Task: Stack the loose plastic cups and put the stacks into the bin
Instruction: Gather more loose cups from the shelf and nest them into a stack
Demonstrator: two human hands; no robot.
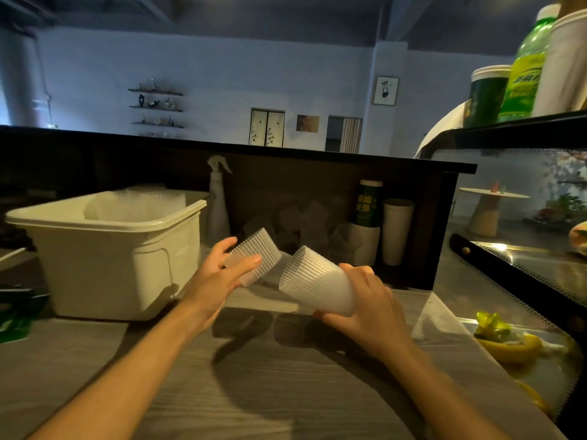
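**Two ribbed cups held over the counter**

Above the grey wood-grain counter (pixel 286 376), a person holds one clear plastic cup in each hand, both lifted off the surface. The left hand (pixel 219 277) grips the left cup (pixel 257 255) with thumb and fingers curled round its narrower base end, the wide mouth tipped up and away to the right. The right hand (pixel 365 300) wraps its fingers over the base half of the right cup (pixel 314 281), thumb underneath, and that cup lies tilted with its mouth pointing up and to the left. The two rims are close together but apart, a thin gap showing between them.

Both cups are translucent, milky in this dim light, with fine vertical ribs running the length of their tapered walls. Whether either one is a single cup or several nested together I cannot tell.

Left of the hands stands the cream plastic bin (pixel 104 249), resting on the counter, with more translucent ribbed cups (pixel 136 204) showing above its rim at the back. Further back, against the dark partition, a loose heap of cups (pixel 301 227) lies in shadow, hard to make out singly. A white spray bottle (pixel 218 201) stands just behind the bin's right corner, and tall paper cups (pixel 397 230) stand to the right of the heap.
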